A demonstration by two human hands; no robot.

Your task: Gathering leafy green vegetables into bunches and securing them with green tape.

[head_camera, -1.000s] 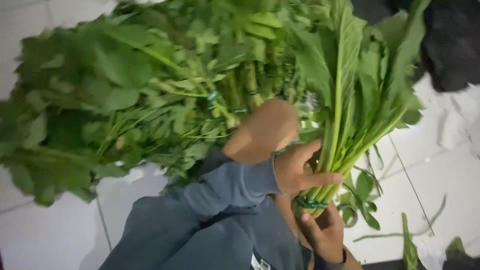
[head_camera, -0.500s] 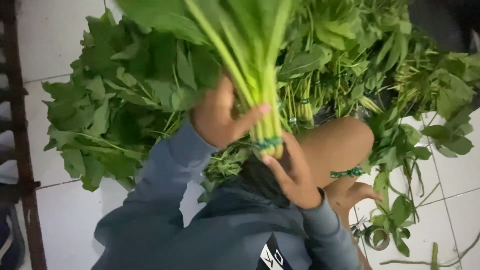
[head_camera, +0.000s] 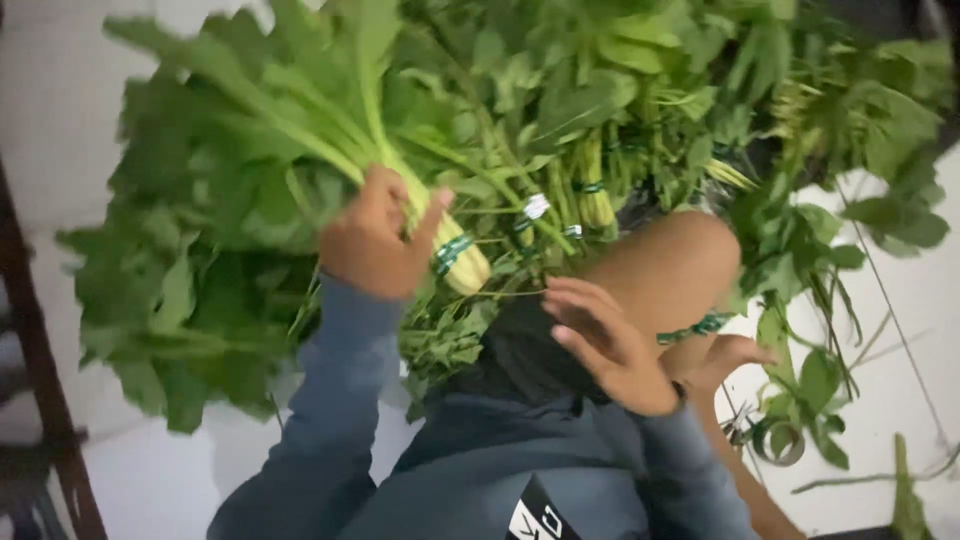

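Green bundle of leafy stalks (head_camera: 400, 190) gripped near its banded base.
Left hand (head_camera: 375, 240) clamps it; right hand (head_camera: 605, 345) hovers apart, fingers spread, beside the bundle's base.

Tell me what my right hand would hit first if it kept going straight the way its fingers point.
Probably the tied bunch of greens held by your left hand. The right hand is open, fingers pointing up-left toward that bunch's banded stem end; depth is hard to judge.
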